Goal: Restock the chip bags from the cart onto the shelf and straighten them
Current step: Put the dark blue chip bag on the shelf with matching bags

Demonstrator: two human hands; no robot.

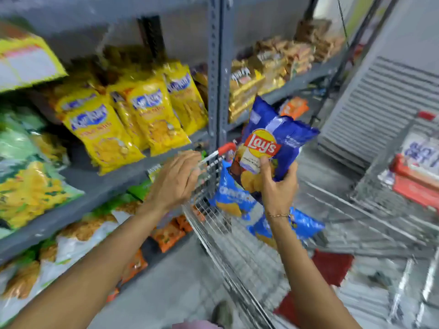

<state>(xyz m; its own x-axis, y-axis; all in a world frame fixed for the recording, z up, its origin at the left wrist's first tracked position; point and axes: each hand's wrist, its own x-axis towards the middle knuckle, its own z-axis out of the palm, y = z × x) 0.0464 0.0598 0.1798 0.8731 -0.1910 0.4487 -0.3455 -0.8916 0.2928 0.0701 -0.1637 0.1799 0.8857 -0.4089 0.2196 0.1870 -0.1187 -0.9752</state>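
My right hand (278, 186) grips the bottom of a blue Lay's chip bag (273, 143) and holds it upright above the wire cart (228, 236). Two more blue chip bags lie in the cart, one (231, 198) at its near-left corner and one (306, 224) just right of my wrist. My left hand (177, 179) hovers with spread fingers at the cart's left rim, beside the grey shelf (99, 184), holding nothing. Yellow snack bags (152, 115) stand in a row on the shelf to the left.
Green and yellow bags (23, 176) fill the left end of the shelf, with white and orange packs (166, 236) on the level below. Gold packets (249, 89) sit past the upright post (219, 67). A second cart with red packs (415, 184) stands at the right.
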